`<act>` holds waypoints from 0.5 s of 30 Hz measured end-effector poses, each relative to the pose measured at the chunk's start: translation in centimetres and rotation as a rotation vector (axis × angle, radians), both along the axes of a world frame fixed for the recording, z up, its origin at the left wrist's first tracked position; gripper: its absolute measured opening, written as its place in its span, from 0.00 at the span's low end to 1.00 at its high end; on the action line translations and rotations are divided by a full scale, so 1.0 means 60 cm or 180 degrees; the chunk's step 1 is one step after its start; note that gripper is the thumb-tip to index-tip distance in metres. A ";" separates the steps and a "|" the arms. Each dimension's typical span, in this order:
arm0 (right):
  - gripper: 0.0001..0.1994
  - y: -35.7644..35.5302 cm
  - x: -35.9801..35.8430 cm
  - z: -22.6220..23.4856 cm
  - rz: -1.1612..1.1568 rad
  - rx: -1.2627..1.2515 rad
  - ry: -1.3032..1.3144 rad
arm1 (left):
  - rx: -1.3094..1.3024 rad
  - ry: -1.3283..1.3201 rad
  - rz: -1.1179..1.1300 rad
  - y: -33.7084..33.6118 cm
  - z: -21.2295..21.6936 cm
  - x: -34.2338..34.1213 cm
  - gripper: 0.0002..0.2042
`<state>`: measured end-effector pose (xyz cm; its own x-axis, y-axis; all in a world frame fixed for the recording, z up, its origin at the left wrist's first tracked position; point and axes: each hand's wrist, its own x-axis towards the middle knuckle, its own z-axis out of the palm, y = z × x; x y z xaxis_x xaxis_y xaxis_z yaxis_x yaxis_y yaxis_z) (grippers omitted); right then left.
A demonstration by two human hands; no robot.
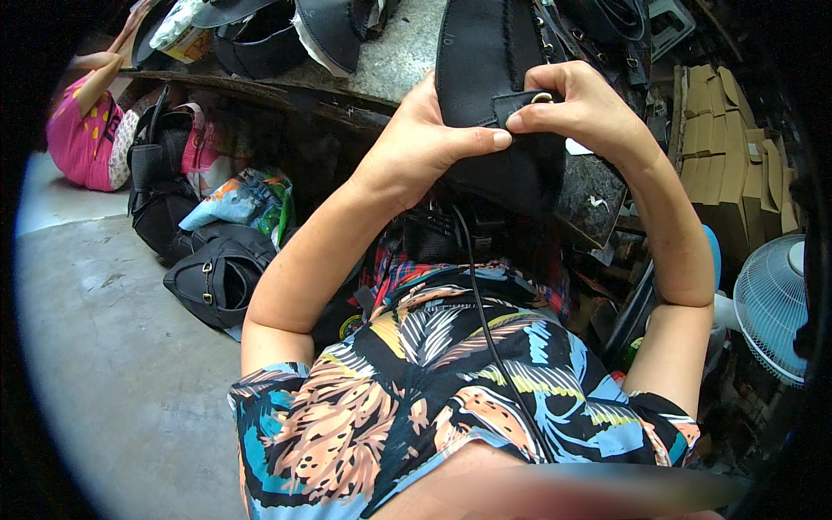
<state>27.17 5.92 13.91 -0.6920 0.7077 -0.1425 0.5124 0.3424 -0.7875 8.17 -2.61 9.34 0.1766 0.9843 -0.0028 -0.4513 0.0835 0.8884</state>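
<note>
Clamping a black panel [477,56] over the table's [399,69] edge in the left hand [425,126], with fingertips hidden behind; pinching its tab [504,106] in the right hand [585,104]. Apparently positioning the tab; next, probably needing to press it flat.

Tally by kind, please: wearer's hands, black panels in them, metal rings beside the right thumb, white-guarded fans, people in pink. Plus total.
Wearer's hands: 2 (left hand, right hand)
Held black panel: 1
Metal ring: 1
White-guarded fan: 1
Person in pink: 1
Total: 6
</note>
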 end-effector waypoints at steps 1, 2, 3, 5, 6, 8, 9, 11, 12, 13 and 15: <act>0.15 0.001 0.001 0.000 0.0046 -0.0074 0.0055 | 0.0064 0.0056 -0.0026 -0.002 0.000 0.000 0.23; 0.15 0.002 0.001 0.000 0.0091 -0.0150 0.0107 | 0.0057 0.0075 0.0011 0.000 0.000 -0.001 0.23; 0.15 0.003 0.001 -0.001 0.0117 -0.0320 0.0246 | 0.0077 0.0088 0.0030 0.001 0.001 -0.002 0.23; 0.17 0.006 0.001 -0.003 0.0195 -0.0692 0.0583 | 0.0070 0.0125 0.0080 0.003 0.001 -0.004 0.23; 0.17 0.008 0.000 -0.005 0.0210 -0.0636 0.0508 | 0.0044 0.0149 0.0112 0.004 0.001 -0.005 0.23; 0.17 0.011 -0.001 -0.008 0.0302 -0.0572 0.0473 | -0.0034 0.0177 0.0126 0.003 0.000 -0.008 0.23; 0.17 0.012 -0.003 -0.011 0.0355 -0.0514 0.0471 | -0.0088 0.0182 0.0108 0.002 0.000 -0.009 0.23; 0.16 0.013 -0.005 -0.016 0.0346 -0.0287 0.0315 | -0.0110 0.0188 0.0125 0.001 -0.001 -0.009 0.23; 0.16 0.014 -0.007 -0.019 0.0353 -0.0246 0.0346 | -0.0076 0.0185 0.0162 0.001 -0.002 -0.008 0.23; 0.16 0.014 -0.009 -0.023 0.0379 -0.0214 0.0404 | 0.0027 0.0143 0.0177 0.001 -0.003 -0.006 0.23; 0.15 0.016 -0.009 -0.029 0.0389 -0.0138 0.0377 | -0.0024 0.0249 0.0232 0.004 -0.004 -0.005 0.23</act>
